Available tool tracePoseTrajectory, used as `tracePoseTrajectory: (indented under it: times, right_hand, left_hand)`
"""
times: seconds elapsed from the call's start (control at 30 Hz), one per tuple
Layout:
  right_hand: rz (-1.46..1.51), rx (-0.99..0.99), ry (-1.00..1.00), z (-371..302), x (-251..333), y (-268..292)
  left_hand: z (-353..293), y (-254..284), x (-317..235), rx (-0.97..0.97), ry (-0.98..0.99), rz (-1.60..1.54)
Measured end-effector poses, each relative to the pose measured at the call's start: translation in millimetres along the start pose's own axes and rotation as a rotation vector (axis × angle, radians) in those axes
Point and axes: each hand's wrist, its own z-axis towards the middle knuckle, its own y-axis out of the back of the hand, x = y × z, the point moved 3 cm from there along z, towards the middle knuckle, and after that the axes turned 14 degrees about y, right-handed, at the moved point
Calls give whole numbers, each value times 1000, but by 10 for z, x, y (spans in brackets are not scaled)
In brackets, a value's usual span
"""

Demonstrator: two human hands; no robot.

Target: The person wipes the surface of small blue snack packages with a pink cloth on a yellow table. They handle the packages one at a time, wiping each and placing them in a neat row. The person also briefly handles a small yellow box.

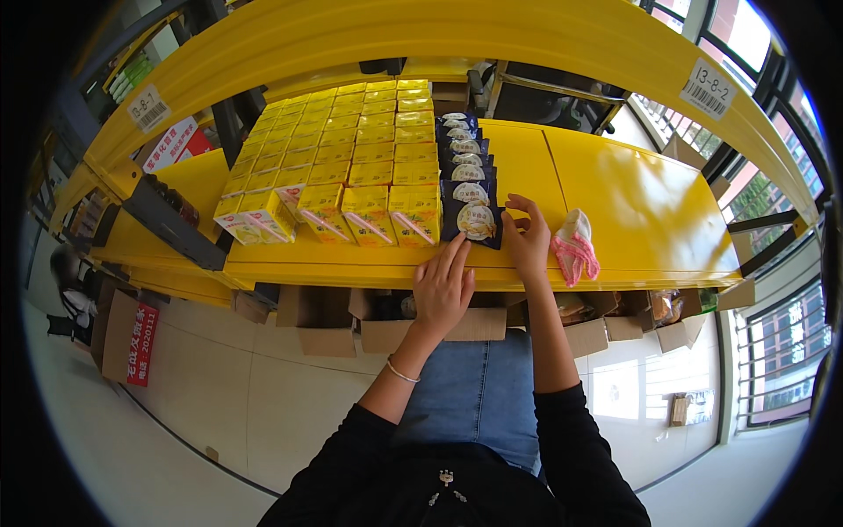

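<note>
A row of dark blue packets [468, 172] with round white labels runs front to back on the yellow shelf [606, 193]. Fingertips of my left hand [442, 285] rest at the lower edge of the front packet [475, 221]; its fingers are stretched out and hold nothing. At that packet's right side is my right hand [529, 239], fingers bent but apart, nearest its edge. Directly left of the packets stand yellow cartons [369, 211] in several close rows.
A white and pink glove [575, 248] lies right of my right hand. Overhead, a yellow shelf beam [421, 31] crosses the view. Opened cardboard boxes [479, 324] sit below the shelf's front edge. At the left, dark bottles [171, 200] stand beside a black upright.
</note>
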Motion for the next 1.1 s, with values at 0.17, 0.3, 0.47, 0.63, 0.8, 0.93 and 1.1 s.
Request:
tracePoseTrajectory:
  times: [0.17,0.3,0.47,0.63,0.8,0.93,1.1]
  right_hand:
    - [4,-22,43,-1,-40,1]
    - [5,-75,76,-4,-25,-14]
    - [96,-108,60,-11,53,38]
    - [10,-120,234,-240,282,77]
    - [19,224,274,-1137,497,-215]
    - [44,544,109,-1868,374,-593]
    - [282,532,-209,-2135,96,-1140]
  left_hand:
    - [-17,-21,8,-32,-2,12]
    - [-52,-13,16,-58,7,13]
    - [-167,-66,78,-3,-10,-52]
    - [-468,-41,143,66,-23,-99]
    - [-997,-109,448,348,-104,-130]
    - [-1288,-45,1044,617,-2,-192]
    - [-1443,-155,1682,240,793,-738]
